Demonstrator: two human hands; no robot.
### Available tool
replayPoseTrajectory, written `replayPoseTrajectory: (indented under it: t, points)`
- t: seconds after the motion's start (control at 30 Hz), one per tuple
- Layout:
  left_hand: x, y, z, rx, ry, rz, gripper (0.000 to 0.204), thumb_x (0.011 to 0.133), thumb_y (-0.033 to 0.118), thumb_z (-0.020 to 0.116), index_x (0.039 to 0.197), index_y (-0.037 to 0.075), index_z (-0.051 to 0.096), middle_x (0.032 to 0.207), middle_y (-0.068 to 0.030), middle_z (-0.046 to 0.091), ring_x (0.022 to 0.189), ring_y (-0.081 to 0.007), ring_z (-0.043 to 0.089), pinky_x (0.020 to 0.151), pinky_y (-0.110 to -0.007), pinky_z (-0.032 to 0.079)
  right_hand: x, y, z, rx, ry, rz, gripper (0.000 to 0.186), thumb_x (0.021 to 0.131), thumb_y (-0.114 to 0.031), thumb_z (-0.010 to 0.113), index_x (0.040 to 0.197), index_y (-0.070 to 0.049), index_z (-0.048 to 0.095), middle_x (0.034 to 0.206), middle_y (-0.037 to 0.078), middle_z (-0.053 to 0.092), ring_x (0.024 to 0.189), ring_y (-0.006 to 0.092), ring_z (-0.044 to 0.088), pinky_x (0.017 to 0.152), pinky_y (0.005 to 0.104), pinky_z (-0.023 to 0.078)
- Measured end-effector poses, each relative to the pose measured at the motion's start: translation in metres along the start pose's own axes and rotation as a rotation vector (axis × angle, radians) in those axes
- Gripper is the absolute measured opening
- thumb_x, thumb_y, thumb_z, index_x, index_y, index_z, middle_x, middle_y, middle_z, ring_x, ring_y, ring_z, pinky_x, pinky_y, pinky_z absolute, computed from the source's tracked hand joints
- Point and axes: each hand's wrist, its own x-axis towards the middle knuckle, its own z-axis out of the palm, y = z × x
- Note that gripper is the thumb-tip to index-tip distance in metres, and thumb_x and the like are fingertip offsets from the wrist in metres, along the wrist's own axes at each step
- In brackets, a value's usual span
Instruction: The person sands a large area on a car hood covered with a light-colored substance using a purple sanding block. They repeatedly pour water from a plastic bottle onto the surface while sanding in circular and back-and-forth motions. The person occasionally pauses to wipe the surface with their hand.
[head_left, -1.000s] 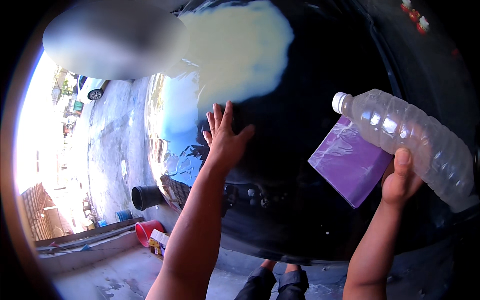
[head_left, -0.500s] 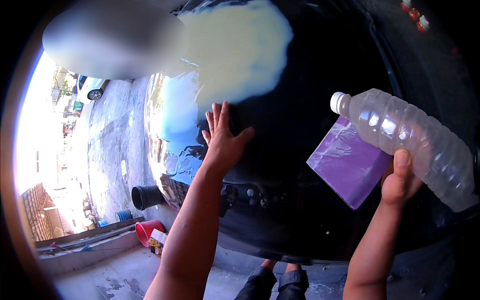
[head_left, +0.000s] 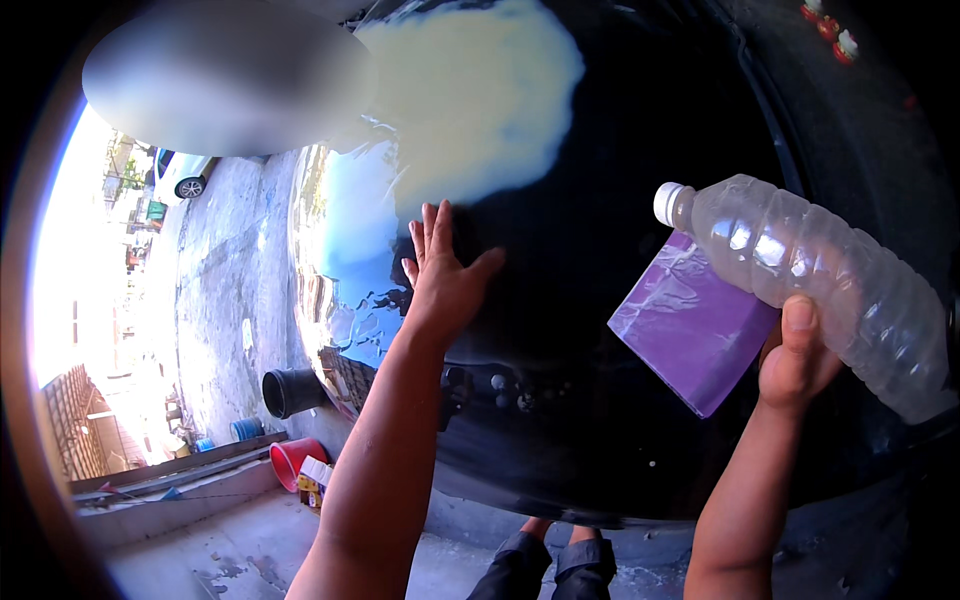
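My left hand (head_left: pixel 440 285) lies with fingers stretched and thumb apart on, or just over, a glossy black curved car panel (head_left: pixel 600 440), which looks wet. Nothing is in this hand. Just beyond its fingertips spreads a large pale, cloudy patch (head_left: pixel 490 100); whether it is liquid or reflection I cannot tell. In my right hand (head_left: pixel 800 360) is a clear ribbed plastic bottle (head_left: pixel 850 270), tilted, its white cap (head_left: pixel 668 203) toward the upper left. The thumb presses on the bottle's near side. A flat purple square (head_left: pixel 695 330) with a shiny, wrinkled, plastic-like surface is held under the bottle; the other fingers are hidden.
To the left stand a black bucket (head_left: pixel 290 393), a red bucket (head_left: pixel 290 462) and a small carton (head_left: pixel 312 482). A white car (head_left: pixel 180 175) is parked on the concrete beyond. Red-and-white ornaments (head_left: pixel 828 30) show at upper right. A blurred oval hides the upper left.
My right hand, with the bottle and purple square, has shifted very slightly left and up. The left hand has moved barely, a touch to the left and up.
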Motion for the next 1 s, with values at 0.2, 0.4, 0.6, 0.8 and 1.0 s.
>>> replayPoseTrajectory:
  t: [0.2,0.4,0.6,0.8,1.0]
  points:
    - [0.001,0.001,0.005,0.013,0.026,-0.015,0.092,0.082,0.038,0.069,0.153,0.009,0.018,0.162,-0.0127,0.007,0.150,-0.0277,-0.005,0.116,-0.052,-0.004,-0.003,0.001,0.001,0.054,0.029,0.012,0.052,0.089,-0.036,0.061,0.127,-0.002,0.051,0.112,0.012,0.057,0.101,0.0216,0.056,0.087,0.0336,0.047]
    - [0.003,0.004,0.003,0.007,0.030,-0.031,0.091,0.083,0.037,0.069,0.153,0.008,0.019,0.162,-0.0120,0.009,0.150,-0.0264,-0.004,0.117,-0.051,-0.003,-0.004,0.000,0.002,0.085,0.038,0.025,0.051,0.090,-0.036,0.061,0.127,-0.002,0.051,0.114,0.013,0.057,0.102,0.0217,0.056,0.088,0.0341,0.047]
    - [0.000,0.003,0.002,-0.042,0.039,-0.021,0.090,0.083,0.036,0.069,0.153,0.008,0.020,0.162,-0.0105,0.011,0.150,-0.0263,-0.002,0.117,-0.050,-0.002,-0.003,0.000,0.000,0.066,0.026,0.021,0.051,0.091,-0.036,0.060,0.126,-0.001,0.051,0.114,0.013,0.057,0.103,0.0219,0.056,0.089,0.0343,0.047]
    - [-0.003,0.008,-0.001,-0.045,0.021,-0.016,0.087,0.085,0.031,0.068,0.152,0.005,0.020,0.161,-0.0152,0.010,0.150,-0.0247,-0.005,0.117,-0.044,-0.008,-0.001,0.000,-0.001,0.067,0.007,0.006,0.050,0.090,-0.035,0.061,0.126,-0.002,0.051,0.113,0.012,0.057,0.102,0.0219,0.057,0.090,0.0340,0.047]
    - [-0.002,0.008,0.000,-0.048,0.030,-0.015,0.087,0.084,0.031,0.069,0.152,0.005,0.020,0.161,-0.0146,0.011,0.150,-0.0248,-0.005,0.118,-0.043,-0.008,-0.003,0.001,0.001,0.097,0.027,0.023,0.051,0.089,-0.034,0.062,0.127,-0.002,0.050,0.113,0.012,0.057,0.102,0.0216,0.057,0.090,0.0341,0.047]
